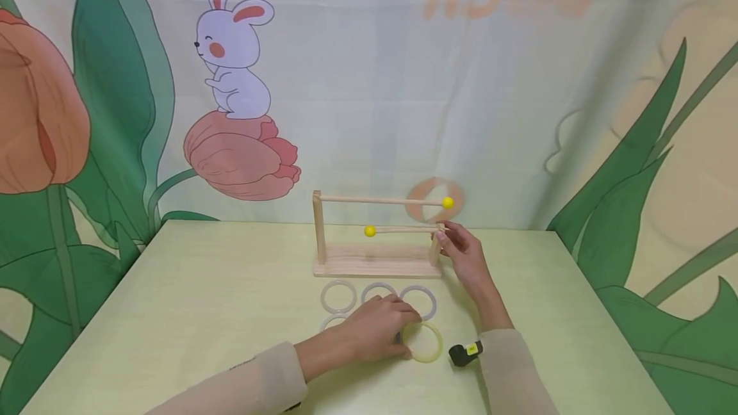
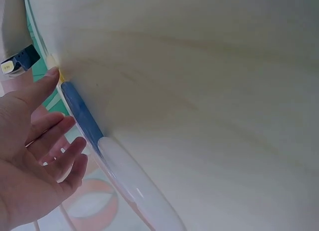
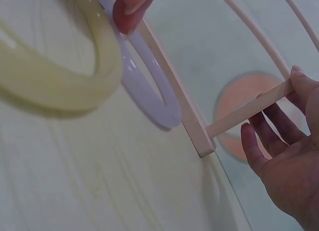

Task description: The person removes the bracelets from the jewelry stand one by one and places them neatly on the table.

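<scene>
- Left hand [image 1: 377, 332] down flat among the rings on the tabletop [image 1: 190, 300], fingers relaxed, tips touching the yellow ring [image 1: 423, 342].
- Right hand [image 1: 464, 255] pinching the short right post [image 1: 435, 248] of the wooden rack [image 1: 375, 235].
- Risk, at a guess: tugging that post could tip or slide the light rack.
- Could also nudge the clear rings [image 1: 338, 296] out of line under the left palm.
- Yellow-tipped rods [image 1: 380, 200] jutting across above; black wrist device [image 1: 464, 353] just beside the yellow ring.

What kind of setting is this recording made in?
Probably a staged tabletop play or recording corner: a cartoon rabbit-and-tulip backdrop hangs behind a pale green table with a wooden two-rod rack and plastic rings.
</scene>
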Demonstrator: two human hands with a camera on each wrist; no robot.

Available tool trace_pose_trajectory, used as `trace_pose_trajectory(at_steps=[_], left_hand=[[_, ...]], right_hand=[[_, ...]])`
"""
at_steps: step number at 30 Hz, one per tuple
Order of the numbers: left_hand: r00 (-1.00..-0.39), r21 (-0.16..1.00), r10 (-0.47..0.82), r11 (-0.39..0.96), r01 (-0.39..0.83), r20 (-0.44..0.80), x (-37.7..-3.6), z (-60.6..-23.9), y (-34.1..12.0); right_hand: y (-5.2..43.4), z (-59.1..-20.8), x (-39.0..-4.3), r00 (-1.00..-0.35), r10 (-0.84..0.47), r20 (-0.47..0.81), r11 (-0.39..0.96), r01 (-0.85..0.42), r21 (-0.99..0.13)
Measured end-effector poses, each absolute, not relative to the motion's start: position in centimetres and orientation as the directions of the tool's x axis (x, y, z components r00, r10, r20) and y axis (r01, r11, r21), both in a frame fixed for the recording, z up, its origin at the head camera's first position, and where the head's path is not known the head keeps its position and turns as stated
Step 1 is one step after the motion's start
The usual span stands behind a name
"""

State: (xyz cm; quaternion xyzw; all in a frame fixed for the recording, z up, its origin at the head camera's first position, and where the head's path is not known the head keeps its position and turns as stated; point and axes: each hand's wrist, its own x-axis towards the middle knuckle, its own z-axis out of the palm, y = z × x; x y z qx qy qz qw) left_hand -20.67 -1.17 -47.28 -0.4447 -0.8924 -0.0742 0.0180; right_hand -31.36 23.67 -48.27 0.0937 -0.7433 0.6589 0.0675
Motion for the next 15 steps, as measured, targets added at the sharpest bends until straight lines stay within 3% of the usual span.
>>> trace_pose_trajectory(at_steps=[4, 7, 11, 15], left_hand=[[-0.588, 0.124, 0.803, 0.576, 0.808, 0.098, -20.9, -47.1, -1.2], [-0.586, 0.142, 0.803, 0.572, 0.808, 0.103, -21.1, -46.5, -1.5], [-0.609, 0.211, 0.788, 0.583, 0.785, 0.088, -21.3, -45.4, -2.6], [-0.635, 0.288, 0.768, 0.591, 0.753, 0.084, -21.6, -44.2, -4.4]], right_hand=[[23.8, -48.0, -31.3, -0.974, -0.05, 0.223, 0.14, -0.228, -0.964], [23.9, -47.5, -31.3, -0.975, -0.054, 0.217, 0.24, -0.223, -0.945], [24.6, -46.4, -30.9, -0.979, -0.088, 0.185, 0.391, -0.205, -0.897], [26.0, -43.3, -29.2, -0.983, -0.11, 0.144, 0.458, -0.179, -0.871]])
